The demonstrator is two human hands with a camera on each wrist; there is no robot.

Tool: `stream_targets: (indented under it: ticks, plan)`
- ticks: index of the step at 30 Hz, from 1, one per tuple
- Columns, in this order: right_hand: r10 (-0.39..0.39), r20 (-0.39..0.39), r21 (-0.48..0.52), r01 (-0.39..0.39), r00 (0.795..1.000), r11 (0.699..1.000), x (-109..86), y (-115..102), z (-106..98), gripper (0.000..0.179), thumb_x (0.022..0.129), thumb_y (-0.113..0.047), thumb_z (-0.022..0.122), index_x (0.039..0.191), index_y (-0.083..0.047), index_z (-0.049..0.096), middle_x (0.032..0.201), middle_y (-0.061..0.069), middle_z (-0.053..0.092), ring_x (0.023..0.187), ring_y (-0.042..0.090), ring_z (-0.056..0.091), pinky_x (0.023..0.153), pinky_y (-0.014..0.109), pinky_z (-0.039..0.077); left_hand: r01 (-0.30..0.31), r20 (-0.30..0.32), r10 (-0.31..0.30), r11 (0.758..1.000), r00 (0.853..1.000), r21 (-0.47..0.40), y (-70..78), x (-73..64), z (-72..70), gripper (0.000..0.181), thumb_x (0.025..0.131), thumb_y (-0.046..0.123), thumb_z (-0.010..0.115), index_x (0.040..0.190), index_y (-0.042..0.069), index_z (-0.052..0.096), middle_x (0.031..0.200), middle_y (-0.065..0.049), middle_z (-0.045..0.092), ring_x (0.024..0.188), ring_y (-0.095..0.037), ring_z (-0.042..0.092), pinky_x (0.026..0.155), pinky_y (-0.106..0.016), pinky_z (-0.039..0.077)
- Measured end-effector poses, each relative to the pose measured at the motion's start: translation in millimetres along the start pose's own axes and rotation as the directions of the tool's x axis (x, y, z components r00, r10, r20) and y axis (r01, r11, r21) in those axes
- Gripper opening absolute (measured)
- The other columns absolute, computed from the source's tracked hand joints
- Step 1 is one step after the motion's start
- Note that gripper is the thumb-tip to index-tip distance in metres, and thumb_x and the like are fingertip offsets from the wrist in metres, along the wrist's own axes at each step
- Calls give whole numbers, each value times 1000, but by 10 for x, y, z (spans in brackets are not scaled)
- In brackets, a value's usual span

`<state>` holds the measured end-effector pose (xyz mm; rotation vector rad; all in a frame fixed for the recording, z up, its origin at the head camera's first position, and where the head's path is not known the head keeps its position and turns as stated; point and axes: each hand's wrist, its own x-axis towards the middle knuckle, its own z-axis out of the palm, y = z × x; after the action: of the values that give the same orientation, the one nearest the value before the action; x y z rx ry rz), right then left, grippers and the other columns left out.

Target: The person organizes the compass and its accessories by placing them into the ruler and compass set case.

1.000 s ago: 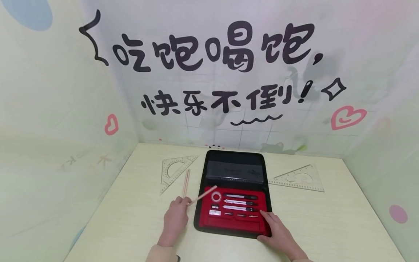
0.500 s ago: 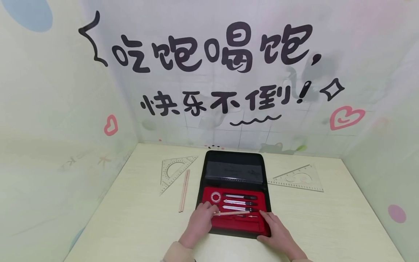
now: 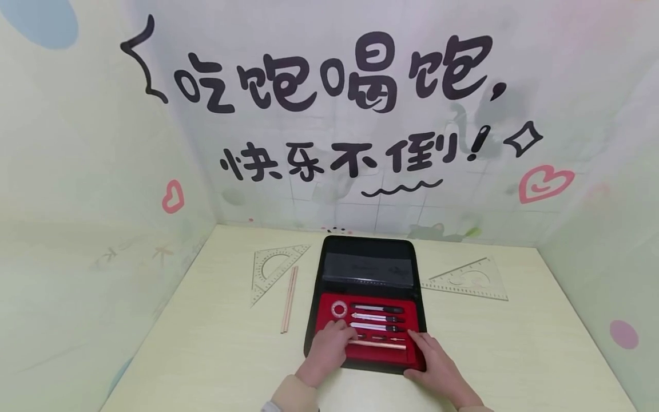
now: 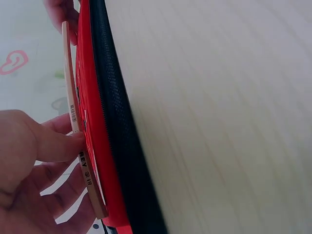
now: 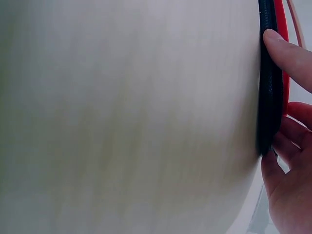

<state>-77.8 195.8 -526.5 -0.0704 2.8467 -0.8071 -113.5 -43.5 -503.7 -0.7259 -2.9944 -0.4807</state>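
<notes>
Pinched a plain wooden pencil near one end in the left grip, thumb against fingers, and pointed the free end toward the right grip. Held it over the long recess on the near side of the red tray, free end slightly raised in the left wrist view. Could not make out any contact between tray and pinched end. Clasped the near right corner of the black zippered drawing-set case in the right grip, apparently to steady it.

Judged best to align the pencil with the recess, dip the free end to level, lay the full length down together, then loosen the left grip and press lightly. Seemed wise to stay clear of the small parts just beyond the pencil, and to keep the corner firmly braced.

Saw two compasses farther beyond, and a clear ring beyond the left grip. Found two spare pencils left of that grip on the counter, near a protractor set square. Noted another set square beyond the right grip.
</notes>
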Motion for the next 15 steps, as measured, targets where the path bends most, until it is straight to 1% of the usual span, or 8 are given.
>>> stream_targets:
  ticks: [4,10,15]
  plan:
    - [5,1,-7,-5,1000,1000,9,-5,2,81,64,-29,81,132,-6,45,123,11,48,115,29,45,94,46,41,-7,-2,7,1000,1000,3,21,21,-4,30,62,11,81,88,20,69,81,2,56,75,-13,51,55,-25,47]
    - [-9,-10,-10,9,1000,1000,4,-9,-5,80,63,-29,82,131,-5,46,123,11,49,114,29,45,93,46,41,-8,33,8,1000,999,15,41,48,9,32,62,12,81,90,22,69,82,2,57,78,-14,51,58,-28,49]
    - [-11,-13,-7,11,1000,1000,-8,-12,-8,80,63,-28,82,131,-5,46,122,11,49,114,28,45,93,46,42,-11,45,10,1000,999,19,49,56,14,34,61,14,82,90,22,66,83,3,57,78,-13,51,59,-28,49]
